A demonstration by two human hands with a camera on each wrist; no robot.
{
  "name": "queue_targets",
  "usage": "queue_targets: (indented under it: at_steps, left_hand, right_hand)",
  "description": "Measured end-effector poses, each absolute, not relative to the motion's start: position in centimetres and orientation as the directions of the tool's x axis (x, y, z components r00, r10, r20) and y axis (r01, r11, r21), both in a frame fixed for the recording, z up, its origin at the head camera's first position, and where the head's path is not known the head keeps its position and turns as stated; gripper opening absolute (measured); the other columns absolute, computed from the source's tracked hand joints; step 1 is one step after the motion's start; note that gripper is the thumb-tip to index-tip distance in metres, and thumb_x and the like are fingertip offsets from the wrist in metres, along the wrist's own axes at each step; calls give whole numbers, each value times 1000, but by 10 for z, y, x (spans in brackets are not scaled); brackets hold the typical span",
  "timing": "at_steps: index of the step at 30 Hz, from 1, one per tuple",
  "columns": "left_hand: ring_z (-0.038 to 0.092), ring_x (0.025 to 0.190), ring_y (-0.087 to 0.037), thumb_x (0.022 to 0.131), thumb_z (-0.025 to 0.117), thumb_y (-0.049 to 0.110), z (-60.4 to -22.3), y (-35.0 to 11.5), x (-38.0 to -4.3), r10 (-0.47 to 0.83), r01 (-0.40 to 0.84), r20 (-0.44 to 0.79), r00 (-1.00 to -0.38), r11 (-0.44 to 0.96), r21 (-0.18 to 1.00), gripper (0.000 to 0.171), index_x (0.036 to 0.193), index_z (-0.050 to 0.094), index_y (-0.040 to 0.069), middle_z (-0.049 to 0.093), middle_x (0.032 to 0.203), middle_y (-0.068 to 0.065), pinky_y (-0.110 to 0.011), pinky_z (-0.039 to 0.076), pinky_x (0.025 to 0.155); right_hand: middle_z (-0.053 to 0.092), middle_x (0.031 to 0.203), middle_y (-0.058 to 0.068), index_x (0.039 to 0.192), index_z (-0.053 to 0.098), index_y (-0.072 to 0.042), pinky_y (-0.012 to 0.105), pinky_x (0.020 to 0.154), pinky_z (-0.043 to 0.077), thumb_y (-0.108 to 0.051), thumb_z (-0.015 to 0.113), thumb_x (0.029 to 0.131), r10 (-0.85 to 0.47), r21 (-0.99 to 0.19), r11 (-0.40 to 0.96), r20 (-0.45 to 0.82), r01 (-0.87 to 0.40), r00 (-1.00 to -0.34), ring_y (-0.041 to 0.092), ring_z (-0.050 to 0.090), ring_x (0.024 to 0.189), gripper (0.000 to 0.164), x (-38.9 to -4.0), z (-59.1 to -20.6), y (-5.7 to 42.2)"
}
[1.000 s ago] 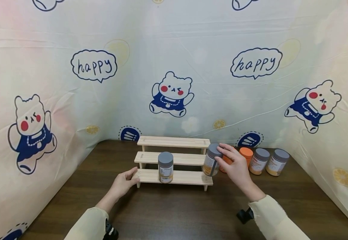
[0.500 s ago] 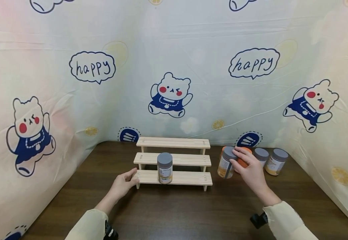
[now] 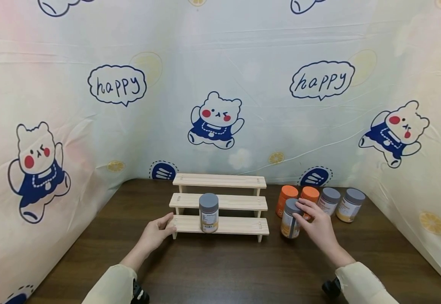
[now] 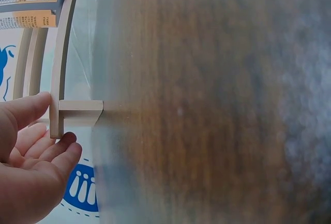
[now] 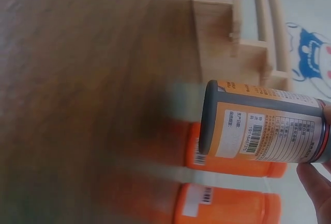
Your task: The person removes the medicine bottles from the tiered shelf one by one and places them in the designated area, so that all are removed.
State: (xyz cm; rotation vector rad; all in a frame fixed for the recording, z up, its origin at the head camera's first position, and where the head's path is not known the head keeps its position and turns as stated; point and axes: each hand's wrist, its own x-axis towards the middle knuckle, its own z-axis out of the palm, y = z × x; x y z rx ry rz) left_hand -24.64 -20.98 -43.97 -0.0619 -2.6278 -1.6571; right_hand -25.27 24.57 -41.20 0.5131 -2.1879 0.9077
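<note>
A three-tier wooden display shelf (image 3: 243, 226) stands mid-table. My left hand (image 3: 155, 233) grips the left end of its lowest board; the left wrist view shows the thumb (image 4: 32, 109) on the upper face and fingers beneath. On that lowest board a jar with a grey lid (image 3: 209, 213) stands upright. To the shelf's right, my right hand (image 3: 320, 226) pinches the lid of another grey-lidded jar (image 3: 289, 226) with an orange and white label. That jar is in front of the orange jars, tilted slightly; whether its base touches the table I cannot tell.
Behind the held jar stand two orange jars, one at left (image 3: 288, 195) and one (image 3: 309, 194) partly hidden by my fingers. Right of them are two grey-lidded jars (image 3: 330, 198) (image 3: 350, 205). A printed cloth (image 3: 220, 50) surrounds the dark wooden table (image 3: 220, 270) at the back and sides.
My right hand has carried the grey-lidded jar away from the shelf's right end, rightward, then toward me and lower, uncovering the orange jars. The left hand stays on the shelf's end.
</note>
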Motion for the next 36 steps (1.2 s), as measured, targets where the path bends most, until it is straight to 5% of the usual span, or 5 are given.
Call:
queue_targets:
  at_steps: [4,10,27,36]
  left_hand:
    - [32,128,-32,90,59,9,-440,-210,-246,14,52,50,-999,435,899,54,137,38,-5,37,139,-20,-46,32,99]
    - [32,128,-32,90,59,10,-440,-209,-246,14,47,45,-999,439,897,54,137,38,-5,37,139,-20,-46,32,99]
    - [32,128,-32,90,59,12,-440,-210,-246,8,27,26,-1000,441,897,54,137,38,-4,37,139,-19,-46,31,99]
    - [32,129,-32,90,59,12,-440,-209,-246,5,24,25,-1000,445,895,54,137,38,-4,37,139,-19,-46,31,100]
  right_hand:
    - [63,109,12,101,70,3,16,59,46,2,77,70,-97,-432,689,741,-582,-665,11,58,75,32,-255,-419,246]
    - [63,108,13,99,69,4,6,67,42,6,78,68,-105,-424,674,755,-605,-647,18,62,79,33,-258,-427,246]
    - [59,111,11,100,67,1,29,66,51,7,77,68,-121,-461,636,733,-619,-670,7,57,90,35,-253,-432,248]
    - [59,112,12,101,67,1,19,69,49,6,76,69,-106,-481,632,723,-607,-683,6,56,91,34,-251,-430,247]
